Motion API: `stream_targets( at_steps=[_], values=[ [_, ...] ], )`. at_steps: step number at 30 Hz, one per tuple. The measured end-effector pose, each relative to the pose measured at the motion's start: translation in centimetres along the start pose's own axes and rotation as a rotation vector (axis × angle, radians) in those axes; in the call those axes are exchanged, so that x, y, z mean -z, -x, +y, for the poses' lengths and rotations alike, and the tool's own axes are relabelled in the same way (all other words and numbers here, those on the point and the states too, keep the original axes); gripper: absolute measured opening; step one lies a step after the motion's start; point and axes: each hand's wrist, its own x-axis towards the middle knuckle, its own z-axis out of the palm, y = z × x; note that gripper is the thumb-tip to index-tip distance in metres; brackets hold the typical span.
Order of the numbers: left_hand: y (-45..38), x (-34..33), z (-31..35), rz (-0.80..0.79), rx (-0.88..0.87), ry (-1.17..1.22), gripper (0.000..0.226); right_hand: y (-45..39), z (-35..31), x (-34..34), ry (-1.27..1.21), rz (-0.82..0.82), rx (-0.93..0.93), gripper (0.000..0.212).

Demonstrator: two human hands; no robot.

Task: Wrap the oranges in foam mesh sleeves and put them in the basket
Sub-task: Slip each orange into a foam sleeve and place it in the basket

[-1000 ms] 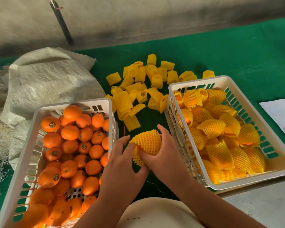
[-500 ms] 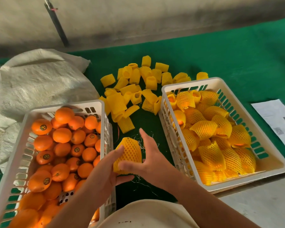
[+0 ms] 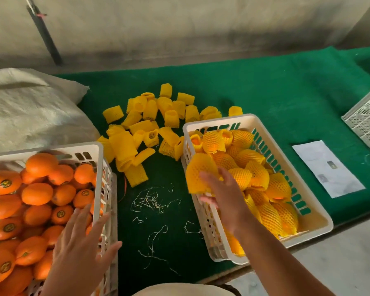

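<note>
Green cloth [image 3: 265,92], two baskets: our right hand [image 3: 224,199] grips sleeved orange [image 3: 199,174] over right basket [image 3: 321,229]; lower gently into gap. Left hand [image 3: 81,242] open, above loose oranges [image 3: 36,193].

We see two bare forearms entering from the bottom of the frame, neither with a sleeve, watch, ring or glove that we can make out. The left hand [image 3: 81,242] sits at lower left, the right hand [image 3: 224,201] right of centre. At the bottom centre edge shows a rounded patch of cream-coloured garment [image 3: 169,290], plain and unmarked.
</note>
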Motion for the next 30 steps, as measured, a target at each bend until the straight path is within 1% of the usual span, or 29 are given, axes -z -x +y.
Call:
stream_targets(
  at_steps=[1, 2, 3, 5, 8, 12, 15, 18, 21, 23, 25, 27, 29, 30],
  values=[
    [0.2, -0.9, 0.1, -0.070, 0.034, -0.006, 0.087, -1.3, -0.7, 1.5, 0.033, 0.089, 0.035, 0.074],
    [0.4, -1.6, 0.2, -0.137, 0.069, 0.032, 0.087, -2.9, -1.1, 3.0, 0.084, 0.183, 0.071, 0.074],
    [0.5, -2.2, 0.3, -0.159, 0.095, 0.110, 0.084, -4.5, -1.4, 4.4, 0.147, 0.275, 0.103, 0.075],
    [0.4, -3.0, 0.2, -0.084, 0.117, 0.275, 0.073, -7.6, -1.7, 6.8, 0.300, 0.418, 0.141, 0.078],
    [-0.1, -3.4, -0.3, -0.049, 0.105, 0.238, 0.065, -11.5, -1.7, 9.2, 0.528, 0.512, 0.151, 0.083],
    [-0.6, -4.1, -0.9, -0.036, 0.104, 0.265, 0.062, -14.4, -1.1, 9.8, 0.711, 0.485, 0.220, 0.079],
    [-0.7, -4.7, -1.4, -0.029, 0.097, 0.269, 0.062, -15.7, -0.8, 9.9, 0.803, 0.475, 0.201, 0.078],
    [-0.8, -4.9, -1.7, -0.049, 0.117, 0.254, 0.061, -16.0, -0.8, 10.0, 0.818, 0.455, 0.181, 0.078],
    [-0.7, -5.0, -1.8, -0.033, 0.112, 0.246, 0.059, -14.8, -0.6, 9.3, 0.822, 0.483, 0.180, 0.077],
    [-0.5, -4.9, -1.7, -0.022, 0.110, 0.260, 0.059, -12.8, 0.2, 7.5, 0.807, 0.520, 0.184, 0.076],
    [-0.3, -4.9, -1.5, -0.001, 0.104, 0.285, 0.063, -9.8, 1.6, 4.7, 0.769, 0.530, 0.241, 0.075],
    [0.2, -4.8, -1.3, 0.039, 0.107, 0.308, 0.065, -6.5, 3.7, 1.3, 0.772, 0.459, 0.319, 0.074],
    [0.9, -4.6, -1.0, 0.107, 0.084, 0.315, 0.067, -3.6, 5.6, -1.4, 0.770, 0.318, 0.380, 0.072],
    [1.2, -4.4, -0.9, 0.142, 0.062, 0.327, 0.069, -2.6, 6.3, -2.4, 0.814, 0.248, 0.424, 0.071]
  ],
)
